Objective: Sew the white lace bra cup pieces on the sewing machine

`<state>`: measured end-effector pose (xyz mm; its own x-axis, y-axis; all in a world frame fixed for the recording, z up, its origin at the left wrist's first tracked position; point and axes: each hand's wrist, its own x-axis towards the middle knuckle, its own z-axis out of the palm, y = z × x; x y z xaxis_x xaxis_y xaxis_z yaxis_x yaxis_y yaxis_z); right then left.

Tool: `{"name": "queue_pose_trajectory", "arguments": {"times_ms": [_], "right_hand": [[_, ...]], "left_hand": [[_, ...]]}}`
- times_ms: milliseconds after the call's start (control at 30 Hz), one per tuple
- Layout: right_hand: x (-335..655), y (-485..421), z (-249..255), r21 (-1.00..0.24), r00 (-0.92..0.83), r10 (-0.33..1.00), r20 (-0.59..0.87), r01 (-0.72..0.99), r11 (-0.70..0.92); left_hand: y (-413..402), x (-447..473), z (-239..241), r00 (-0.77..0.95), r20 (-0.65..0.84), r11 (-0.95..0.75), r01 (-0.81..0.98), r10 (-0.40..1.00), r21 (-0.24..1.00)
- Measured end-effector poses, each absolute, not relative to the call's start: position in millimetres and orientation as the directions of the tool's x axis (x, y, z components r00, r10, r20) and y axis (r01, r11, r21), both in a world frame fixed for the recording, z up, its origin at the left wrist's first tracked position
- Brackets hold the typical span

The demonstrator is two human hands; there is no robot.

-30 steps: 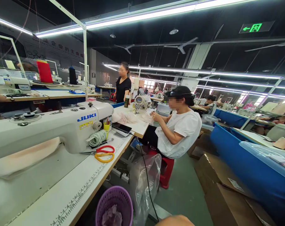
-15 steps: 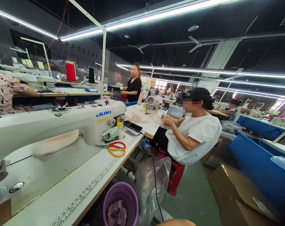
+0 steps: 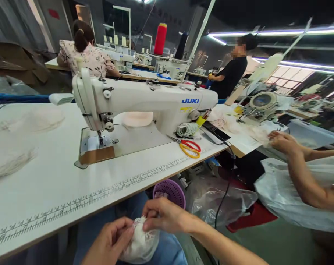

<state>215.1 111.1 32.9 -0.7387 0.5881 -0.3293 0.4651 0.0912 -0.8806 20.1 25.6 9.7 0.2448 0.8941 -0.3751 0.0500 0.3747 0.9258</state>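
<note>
Low in the head view, over my lap, I hold a rounded white lace-edged fabric piece (image 3: 141, 244). The fingers of my left hand (image 3: 109, 237) pinch its edge from the left. From the other side, my right hand (image 3: 165, 217) grips the lace between thumb and fingers. Both hands are in front of the table's edge, below the printed ruler strip (image 3: 100, 195). A white JUKI sewing machine (image 3: 139, 97) stands on the table beyond them, a pale pink rounded piece (image 3: 138, 119) behind its arm.
Scissors with red and yellow handles (image 3: 190, 148), coiled cord (image 3: 186, 129) and a phone (image 3: 216, 132) lie at the table's right end. Pale fabric piles (image 3: 11, 158) rest at left. Below stands a purple basket (image 3: 180, 191). A co-worker's hands (image 3: 284, 141) work at right.
My view has swung left and down, so the machine now stands nearer the middle. Both hands and the white lace-edged piece have come into view.
</note>
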Motion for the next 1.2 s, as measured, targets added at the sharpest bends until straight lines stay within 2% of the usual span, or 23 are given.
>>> {"name": "queue_pose_trajectory", "arguments": {"times_ms": [67, 367, 533, 733, 833, 967, 1200], "right_hand": [[215, 109, 42, -0.876, -0.747, 0.576, -0.331, 0.470, 0.107], [215, 92, 79, -0.754, -0.739, 0.580, -0.341, 0.584, 0.301], [212, 92, 73, -0.727, -0.715, 0.582, -0.386, 0.625, 0.285], [212, 91, 67, -0.724, -0.715, 0.592, -0.371, 0.622, 0.298], [212, 93, 60, -0.743, -0.728, 0.578, -0.368, 0.604, 0.288], [209, 96, 52, -0.794, -0.774, 0.543, -0.325, 0.536, 0.288], [205, 99, 47, -0.815, -0.828, 0.496, -0.262, 0.465, 0.345]], "left_hand": [[27, 19, 5, 0.293, -0.378, 0.394, 0.003, 0.878, 0.919], [23, 20, 13, 0.300, -0.453, 0.519, -0.196, 0.839, 0.832], [18, 19, 13, 0.287, -0.474, 0.543, -0.251, 0.833, 0.802], [13, 17, 4, 0.330, -0.397, 0.486, -0.256, 0.856, 0.835], [11, 16, 1, 0.290, -0.389, 0.449, -0.183, 0.875, 0.874], [10, 14, 5, 0.220, -0.373, 0.374, 0.040, 0.901, 0.927], [13, 13, 17, 0.116, -0.368, 0.327, 0.272, 0.922, 0.905]]}}
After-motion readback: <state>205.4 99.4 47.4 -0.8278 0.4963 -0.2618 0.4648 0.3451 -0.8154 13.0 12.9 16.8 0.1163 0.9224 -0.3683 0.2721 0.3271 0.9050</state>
